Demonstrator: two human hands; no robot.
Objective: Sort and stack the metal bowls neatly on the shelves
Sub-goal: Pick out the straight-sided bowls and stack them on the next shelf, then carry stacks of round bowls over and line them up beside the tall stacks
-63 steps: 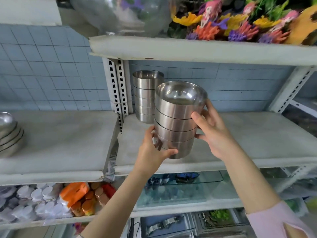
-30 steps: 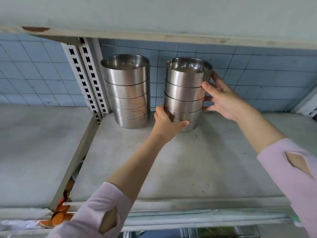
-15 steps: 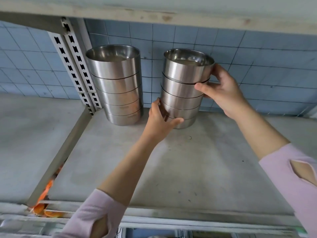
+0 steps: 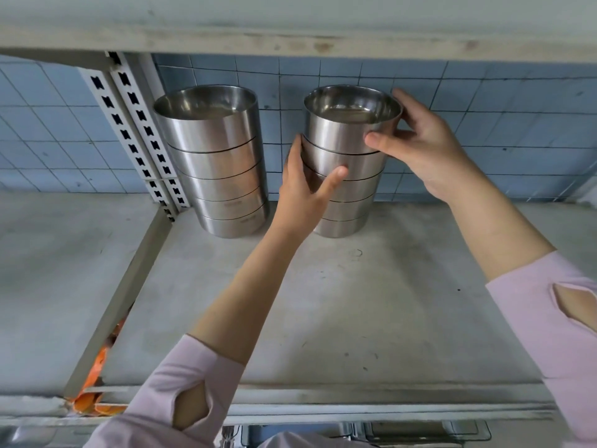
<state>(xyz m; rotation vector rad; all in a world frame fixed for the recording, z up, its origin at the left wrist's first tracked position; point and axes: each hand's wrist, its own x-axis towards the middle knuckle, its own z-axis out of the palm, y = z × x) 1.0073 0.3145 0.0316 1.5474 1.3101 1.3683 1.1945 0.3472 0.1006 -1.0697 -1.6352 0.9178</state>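
Two stacks of metal bowls stand at the back of the grey shelf (image 4: pixel 339 318), against the blue tiled wall. The left stack (image 4: pixel 216 163) stands alone beside the slotted upright. The right stack (image 4: pixel 347 176) rests on the shelf a hand's width to its right. My left hand (image 4: pixel 305 192) wraps the middle of the right stack from the left, thumb across its front. My right hand (image 4: pixel 423 143) grips the top bowl of that stack from the right side.
A white slotted upright (image 4: pixel 135 134) divides this shelf from the grey shelf to the left (image 4: pixel 58 270). The board of the upper shelf (image 4: pixel 290 24) hangs low overhead. Orange items (image 4: pixel 100 376) show through the gap at the front left.
The stack of bowls in my hands went from in front of the shelf to its back, next to the other stack, and now rests there. My left hand has slid up its side.
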